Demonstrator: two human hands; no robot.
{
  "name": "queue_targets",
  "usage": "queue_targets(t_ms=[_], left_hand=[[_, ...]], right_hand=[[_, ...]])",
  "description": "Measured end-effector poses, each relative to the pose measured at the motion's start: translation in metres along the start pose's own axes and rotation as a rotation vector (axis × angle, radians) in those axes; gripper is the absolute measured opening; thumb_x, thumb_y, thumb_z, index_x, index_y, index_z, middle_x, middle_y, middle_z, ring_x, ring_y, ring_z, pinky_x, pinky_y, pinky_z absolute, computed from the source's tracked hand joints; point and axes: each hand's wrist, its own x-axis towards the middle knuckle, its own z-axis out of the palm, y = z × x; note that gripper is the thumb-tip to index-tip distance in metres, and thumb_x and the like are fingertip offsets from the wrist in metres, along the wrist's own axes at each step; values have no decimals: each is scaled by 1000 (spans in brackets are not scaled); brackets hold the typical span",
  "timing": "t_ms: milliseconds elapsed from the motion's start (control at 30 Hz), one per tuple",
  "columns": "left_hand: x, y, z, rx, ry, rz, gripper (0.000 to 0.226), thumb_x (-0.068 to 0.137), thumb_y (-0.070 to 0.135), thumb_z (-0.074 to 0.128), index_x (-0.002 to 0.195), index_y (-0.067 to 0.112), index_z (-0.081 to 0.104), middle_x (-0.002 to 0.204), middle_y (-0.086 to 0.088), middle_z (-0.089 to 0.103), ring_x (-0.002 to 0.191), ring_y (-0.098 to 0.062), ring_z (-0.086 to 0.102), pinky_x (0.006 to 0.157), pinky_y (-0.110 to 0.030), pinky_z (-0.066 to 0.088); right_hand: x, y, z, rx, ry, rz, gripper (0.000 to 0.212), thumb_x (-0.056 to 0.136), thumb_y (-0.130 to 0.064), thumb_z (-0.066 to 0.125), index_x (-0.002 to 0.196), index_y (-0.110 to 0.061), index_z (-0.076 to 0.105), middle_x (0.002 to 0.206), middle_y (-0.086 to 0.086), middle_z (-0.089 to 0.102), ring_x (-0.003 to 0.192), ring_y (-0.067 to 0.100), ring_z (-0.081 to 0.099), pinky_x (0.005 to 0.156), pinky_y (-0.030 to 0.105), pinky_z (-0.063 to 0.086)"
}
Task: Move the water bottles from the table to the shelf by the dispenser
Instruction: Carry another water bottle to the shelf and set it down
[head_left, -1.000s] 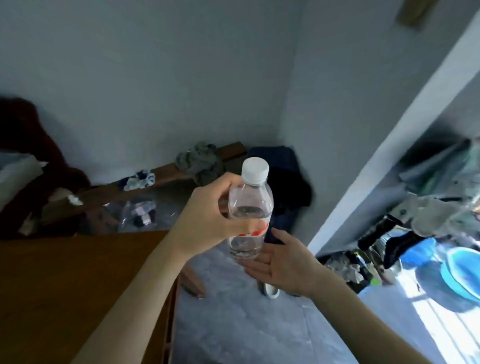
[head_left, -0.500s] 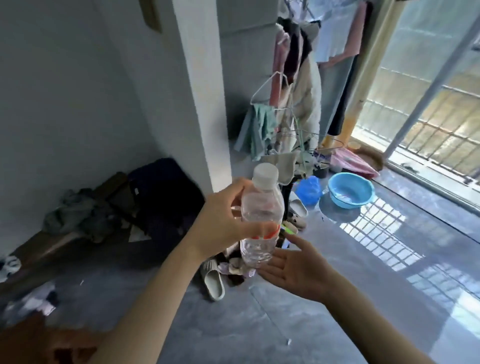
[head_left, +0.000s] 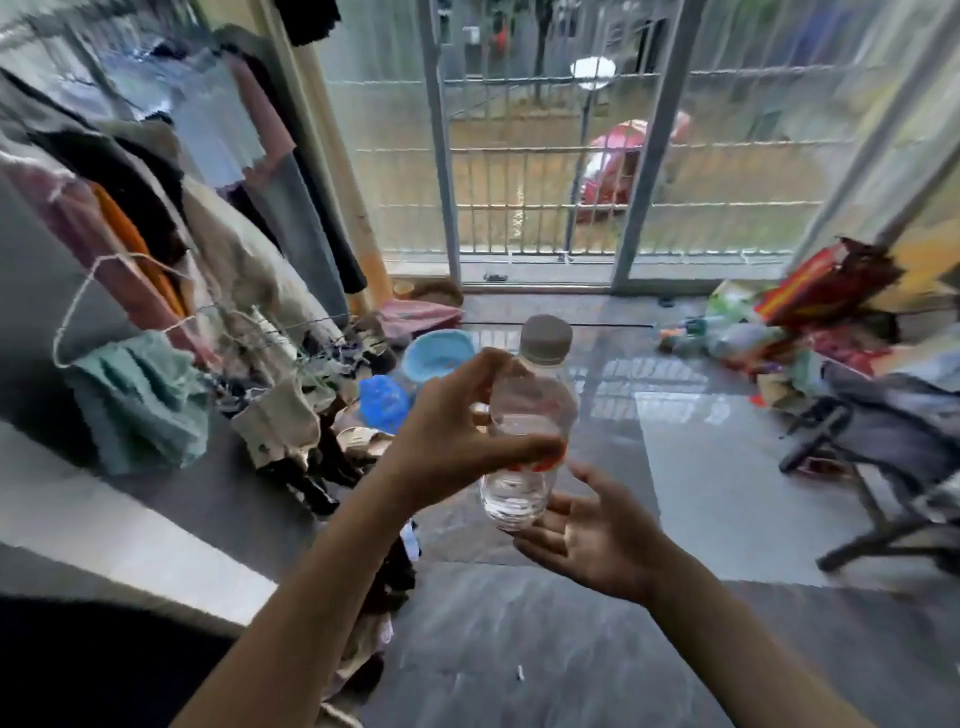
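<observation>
A clear plastic water bottle (head_left: 524, 415) with a white cap and a red label stands upright in mid-air at the centre of the head view. My left hand (head_left: 447, 441) is shut around its middle, thumb across the label. My right hand (head_left: 592, 525) is held palm up just under the bottle's base, fingers spread; whether it touches the base I cannot tell. No table, shelf or dispenser is in view.
Clothes hang on a rack (head_left: 171, 291) at the left, with shoes and a blue basin (head_left: 439, 353) on the floor below. A barred glass door (head_left: 535, 156) fills the back. A folding chair (head_left: 893, 441) and a heap of bags (head_left: 810, 312) sit at the right.
The view has swung right, from the wooden table and corner wall past the pillar to the barred door. Both hands keep the same hold and pose around the bottle.
</observation>
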Motion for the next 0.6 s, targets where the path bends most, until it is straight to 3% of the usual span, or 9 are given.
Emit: queue_targets(t_ms=[133, 267, 467, 600], left_hand=[[25, 12, 26, -45, -191, 117, 61, 67, 32, 96, 118, 22, 64, 108, 8, 77, 98, -3, 74, 79, -17, 56], [29, 34, 57, -70, -384, 225, 55, 64, 47, 90, 111, 39, 61, 107, 27, 73, 97, 4, 72, 77, -11, 54], [19, 68, 122, -138, -632, 311, 54, 71, 20, 94, 117, 19, 66, 99, 27, 75, 94, 11, 71, 74, -8, 52], [6, 105, 174, -176, -791, 390, 54, 70, 17, 95, 114, 29, 65, 101, 21, 76, 94, 7, 72, 74, -10, 53]], right_hand=[[-28, 13, -23, 109, 41, -161, 65, 88, -45, 56, 133, 2, 57, 133, 23, 61, 109, 35, 67, 96, 43, 53], [-57, 38, -42, 219, 135, -295, 70, 85, -49, 57, 137, -3, 53, 134, 20, 62, 117, 32, 65, 93, 40, 56], [-118, 77, -79, 413, 216, -474, 72, 84, -45, 59, 136, 6, 52, 135, 25, 59, 119, 37, 62, 89, 42, 56], [-170, 96, -103, 508, 279, -585, 71, 89, -45, 51, 138, 8, 50, 136, 28, 56, 125, 38, 57, 95, 45, 51]])
